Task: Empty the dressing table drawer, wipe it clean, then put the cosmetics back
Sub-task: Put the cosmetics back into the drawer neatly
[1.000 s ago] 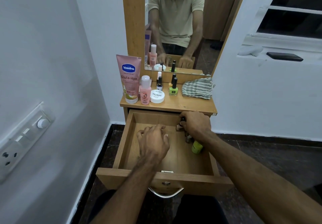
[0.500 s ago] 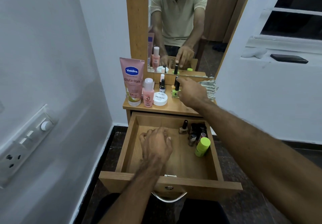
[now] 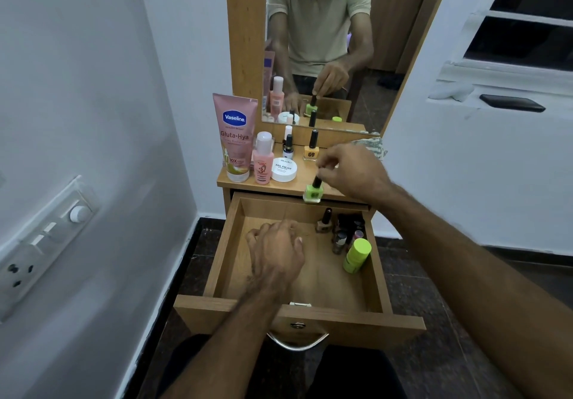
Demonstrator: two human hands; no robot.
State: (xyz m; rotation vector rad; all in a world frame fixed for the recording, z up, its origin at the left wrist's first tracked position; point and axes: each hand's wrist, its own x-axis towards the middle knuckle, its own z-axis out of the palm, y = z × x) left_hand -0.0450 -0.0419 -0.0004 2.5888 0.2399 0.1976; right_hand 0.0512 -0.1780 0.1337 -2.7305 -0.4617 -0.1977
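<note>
Head camera view, looking down at a wooden dressing table (image 3: pixel 288 186) with its drawer (image 3: pixel 310 311) pulled open. Right hand (image 3: pixel 353 172) pinches the black cap of a green nail polish bottle (image 3: pixel 312 192), holding it upright above the table's front edge. Left hand (image 3: pixel 276 249) rests inside the drawer with fingers loosely curled, holding nothing. Several small polish bottles (image 3: pixel 341 234) and a lime-green tube (image 3: pixel 356 256) sit in the drawer's back right corner. On the tabletop stand a pink Vaseline tube (image 3: pixel 235 138), a pink bottle (image 3: pixel 263 159), a white jar (image 3: pixel 284 169) and an orange polish bottle (image 3: pixel 311 147); a striped cloth (image 3: pixel 370 144) lies behind the right hand.
</note>
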